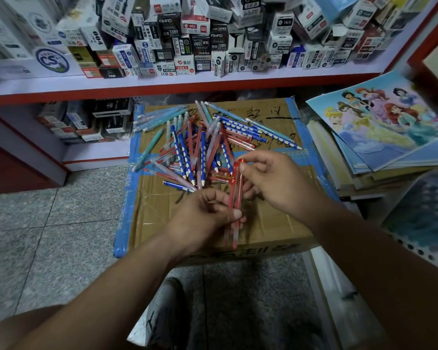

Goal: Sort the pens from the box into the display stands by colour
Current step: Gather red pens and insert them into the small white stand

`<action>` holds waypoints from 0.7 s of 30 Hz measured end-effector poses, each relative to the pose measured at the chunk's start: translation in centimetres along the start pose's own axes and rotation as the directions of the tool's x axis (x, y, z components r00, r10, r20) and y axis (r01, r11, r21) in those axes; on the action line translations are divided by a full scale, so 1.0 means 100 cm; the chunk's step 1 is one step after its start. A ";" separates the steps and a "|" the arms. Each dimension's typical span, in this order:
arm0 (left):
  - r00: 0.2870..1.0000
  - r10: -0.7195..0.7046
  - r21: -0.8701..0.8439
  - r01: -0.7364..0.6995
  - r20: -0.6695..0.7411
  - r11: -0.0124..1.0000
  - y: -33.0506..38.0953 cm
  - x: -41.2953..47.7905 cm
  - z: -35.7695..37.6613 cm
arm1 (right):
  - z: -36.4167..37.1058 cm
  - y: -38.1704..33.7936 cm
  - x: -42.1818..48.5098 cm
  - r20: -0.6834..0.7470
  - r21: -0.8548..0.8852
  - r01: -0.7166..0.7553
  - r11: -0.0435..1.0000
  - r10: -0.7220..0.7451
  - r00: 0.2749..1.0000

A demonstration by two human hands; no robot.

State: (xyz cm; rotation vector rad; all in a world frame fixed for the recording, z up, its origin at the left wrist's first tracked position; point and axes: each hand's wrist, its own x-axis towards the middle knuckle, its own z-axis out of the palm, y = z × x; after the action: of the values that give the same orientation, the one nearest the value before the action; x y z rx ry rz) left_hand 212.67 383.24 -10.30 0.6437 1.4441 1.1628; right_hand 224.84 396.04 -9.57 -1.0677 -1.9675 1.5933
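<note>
Head cam: left hand [202,218] is curled round a small bunch of slim red see-through plastic pens [235,193], and right hand [278,183] is pinching one by its top end. The mixed pile of blue dotted, teal, pink and red pens [200,145] sits at 12 o'clock on the taped brown cardboard box [263,223]. They look light, stiff and slick, so I'd grip mid-barrel or they'll fan out.

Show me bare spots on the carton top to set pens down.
Free: carton near-left corner, bordered by pen pile, left hand, blue tape; far-right strip between pile and poster stack. Crowded: centre, under pile and right hand on red pens.
</note>
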 end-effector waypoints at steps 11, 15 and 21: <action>0.986 -0.141 -0.064 0.135 -0.094 0.989 -0.005 0.004 -0.023 | -0.007 0.039 0.024 -0.120 -0.685 -0.129 0.717 0.064 0.991; 0.985 -0.141 -0.082 0.133 -0.095 0.988 -0.002 0.005 -0.026 | -0.004 0.052 0.029 -0.169 -0.695 -0.140 0.705 0.028 0.985; 0.986 -0.129 -0.102 0.118 -0.103 0.988 -0.002 0.007 -0.026 | -0.009 0.051 0.025 -0.239 -0.618 -0.223 0.754 0.090 0.967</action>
State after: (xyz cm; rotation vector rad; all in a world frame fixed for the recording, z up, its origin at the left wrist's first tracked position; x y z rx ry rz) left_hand 210.08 383.01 -11.00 0.4233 1.4885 1.1771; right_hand 225.53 398.84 -14.52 -1.6095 -2.3920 0.8098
